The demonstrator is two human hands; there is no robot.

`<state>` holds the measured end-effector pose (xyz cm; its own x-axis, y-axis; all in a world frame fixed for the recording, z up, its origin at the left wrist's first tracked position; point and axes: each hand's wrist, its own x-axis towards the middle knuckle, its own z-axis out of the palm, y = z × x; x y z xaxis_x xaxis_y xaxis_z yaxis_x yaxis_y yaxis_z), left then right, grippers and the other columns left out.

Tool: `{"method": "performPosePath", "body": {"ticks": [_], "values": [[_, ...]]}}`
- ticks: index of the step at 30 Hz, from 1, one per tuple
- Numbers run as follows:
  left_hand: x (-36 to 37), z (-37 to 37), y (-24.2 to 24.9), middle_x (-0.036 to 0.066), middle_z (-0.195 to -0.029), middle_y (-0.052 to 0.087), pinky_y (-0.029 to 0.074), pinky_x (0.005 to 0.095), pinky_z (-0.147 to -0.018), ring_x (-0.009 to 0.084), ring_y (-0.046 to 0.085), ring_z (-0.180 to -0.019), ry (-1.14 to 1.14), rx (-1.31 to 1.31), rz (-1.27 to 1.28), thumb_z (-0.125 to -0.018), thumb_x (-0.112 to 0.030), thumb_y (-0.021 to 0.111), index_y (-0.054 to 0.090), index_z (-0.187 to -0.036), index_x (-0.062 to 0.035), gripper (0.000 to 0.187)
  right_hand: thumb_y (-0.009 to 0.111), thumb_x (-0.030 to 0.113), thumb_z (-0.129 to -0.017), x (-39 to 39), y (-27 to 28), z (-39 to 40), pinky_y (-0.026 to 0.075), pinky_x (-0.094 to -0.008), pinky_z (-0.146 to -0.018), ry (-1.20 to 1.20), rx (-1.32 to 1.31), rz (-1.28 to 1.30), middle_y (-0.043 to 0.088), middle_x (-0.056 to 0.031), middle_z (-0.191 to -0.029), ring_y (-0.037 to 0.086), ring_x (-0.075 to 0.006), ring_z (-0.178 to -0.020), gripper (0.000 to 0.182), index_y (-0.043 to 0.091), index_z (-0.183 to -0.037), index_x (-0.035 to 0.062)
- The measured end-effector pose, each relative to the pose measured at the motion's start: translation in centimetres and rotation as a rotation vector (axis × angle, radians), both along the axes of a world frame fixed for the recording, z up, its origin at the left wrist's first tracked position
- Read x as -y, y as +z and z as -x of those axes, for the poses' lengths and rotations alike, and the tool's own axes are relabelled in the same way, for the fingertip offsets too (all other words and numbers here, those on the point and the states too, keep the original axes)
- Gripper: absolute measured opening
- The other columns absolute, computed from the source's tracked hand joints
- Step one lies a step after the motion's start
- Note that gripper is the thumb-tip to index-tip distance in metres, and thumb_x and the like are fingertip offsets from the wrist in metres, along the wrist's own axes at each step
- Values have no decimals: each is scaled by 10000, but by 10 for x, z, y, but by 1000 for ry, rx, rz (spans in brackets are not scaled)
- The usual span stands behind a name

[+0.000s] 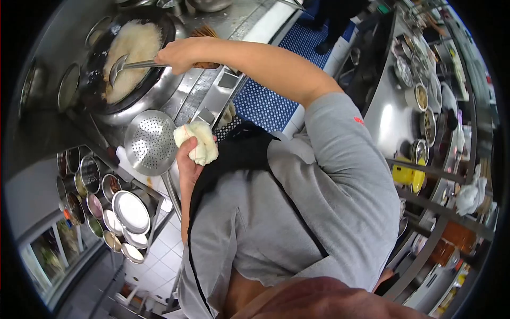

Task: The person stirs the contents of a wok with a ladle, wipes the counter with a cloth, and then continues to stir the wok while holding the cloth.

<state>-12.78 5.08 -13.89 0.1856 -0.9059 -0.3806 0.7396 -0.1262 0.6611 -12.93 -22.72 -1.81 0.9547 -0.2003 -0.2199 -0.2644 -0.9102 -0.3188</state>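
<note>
My right hand (178, 55) is closed around the handle of a metal ladle (116, 69). The ladle's bowl dips into pale, foaming liquid (135, 45) inside a dark wok (91, 87) on the range. A thick, folded cream towel (196, 141) is gripped in my left hand (186, 157), with the thumb pressed over it and the other fingers mostly hidden. Beside the towel lies a round perforated strainer (150, 141), below the wok; its handle runs down past my left forearm.
Steel bowls and seasoning containers (90, 173) crowd a rack near a white round lid (131, 212). A bamboo brush (204, 32) sits behind my right hand. Another person's shoes (322, 47) stand on blue patterned flooring (268, 101). A steel counter (380, 114) with bowls runs along the right.
</note>
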Motion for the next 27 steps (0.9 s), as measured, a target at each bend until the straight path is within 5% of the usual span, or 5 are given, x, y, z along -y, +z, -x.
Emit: {"method": "performPosePath", "body": {"ticks": [3, 11, 15, 25, 27], "values": [[11, 3, 6, 222, -1007, 671, 583, 404, -760, 311, 690, -861, -74, 26, -5, -804, -367, 658, 509, -1294, 23, 644, 565, 39, -762, -4, 8, 22, 537, -489, -830, 10, -12, 47, 677, -225, -1072, 663, -397, -994, 558, 545, -1319, 65], [9, -8, 2, 199, -1044, 671, 595, 418, -785, 319, 702, -873, -108, -71, 25, -802, -182, 673, 520, -1258, 52, 534, 532, -66, -745, -18, 26, 69, 538, -486, -795, -92, -38, 168, 686, -251, -964, 680, -402, -920, 705, 457, -1437, 46], [-7, -13, -4, 194, -1047, 674, 603, 419, -773, 313, 704, -870, -79, -125, 13, -800, -152, 665, 538, -1241, 47, 500, 541, -24, -787, -22, 6, 59, 533, -492, -795, -197, -25, 176, 688, -250, -976, 676, -413, -923, 699, 414, -1469, 57], [-43, -22, -13, 160, -1042, 678, 585, 386, -800, 268, 692, -896, -26, -157, 25, -780, -167, 680, 565, -1234, 38, 511, 588, 55, -795, -14, -21, -23, 538, -493, -875, -217, 72, 241, 683, -248, -1049, 665, -411, -1002, 472, 536, -1263, 27], [-50, -26, -4, 151, -1031, 673, 583, 376, -776, 255, 687, -880, -9, -175, 28, -769, -142, 690, 564, -1217, 29, 496, 581, 73, -800, -16, -18, -40, 515, -489, -910, -234, 94, 245, 681, -248, -1035, 655, -419, -1011, 598, 470, -1387, 84]]}}
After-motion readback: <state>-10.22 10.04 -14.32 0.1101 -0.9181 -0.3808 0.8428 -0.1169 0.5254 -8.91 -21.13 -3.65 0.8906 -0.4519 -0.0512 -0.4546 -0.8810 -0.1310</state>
